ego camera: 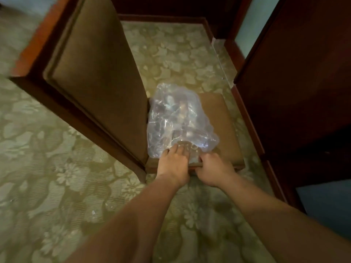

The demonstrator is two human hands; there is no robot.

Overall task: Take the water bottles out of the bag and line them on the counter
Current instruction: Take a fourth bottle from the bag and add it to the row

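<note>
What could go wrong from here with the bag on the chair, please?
1. The bag lies at the near edge of the chair seat; a tug by the left hand or right hand might drag it onto the carpet.
2. Its thin, crumpled film may tear, and it blurs the bottles inside, so a grasp could slip.
3. No counter is in view, so a carry seems needed.

Glossy, crinkled clear plastic bag (178, 118) on matt brown cloth seat (226, 133); dark polished wood frame (57, 103).
</note>
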